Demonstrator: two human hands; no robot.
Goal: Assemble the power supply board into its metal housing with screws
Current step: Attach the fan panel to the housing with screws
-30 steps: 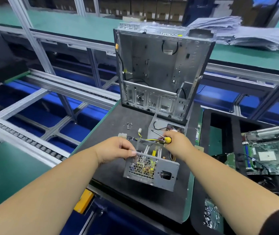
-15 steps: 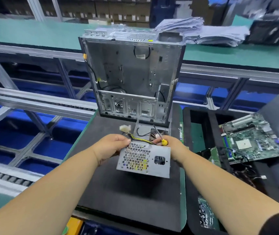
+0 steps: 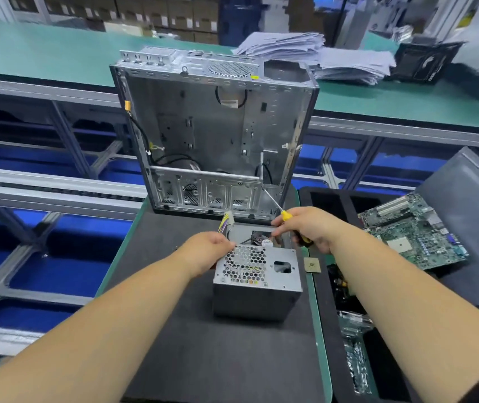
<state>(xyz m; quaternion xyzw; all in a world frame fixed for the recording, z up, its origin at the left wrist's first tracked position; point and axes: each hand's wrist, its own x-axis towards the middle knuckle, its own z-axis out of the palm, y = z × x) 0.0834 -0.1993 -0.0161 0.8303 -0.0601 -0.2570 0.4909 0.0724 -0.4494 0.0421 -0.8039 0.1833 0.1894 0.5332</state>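
A grey metal power supply housing (image 3: 257, 283) with a honeycomb vent stands on the black mat (image 3: 226, 359). My left hand (image 3: 207, 251) grips its upper left corner, where yellow and black cables with a white connector (image 3: 228, 221) come out. My right hand (image 3: 308, 228) holds a yellow-and-black screwdriver (image 3: 286, 215), its shaft pointing up and left. Its fingers reach the housing's far right edge. Behind stands an open silver computer case (image 3: 215, 132), upright, with its inside facing me.
A black foam tray (image 3: 328, 199) to the right holds a green motherboard (image 3: 415, 231) and smaller parts. A grey panel (image 3: 476, 216) leans at far right. Stacked papers (image 3: 313, 56) lie on the green bench behind. Conveyor rails (image 3: 58, 181) run on the left.
The housing has been turned from tilted with its inside showing to standing upright on the mat, vent face up. My right hand with the screwdriver has risen slightly.
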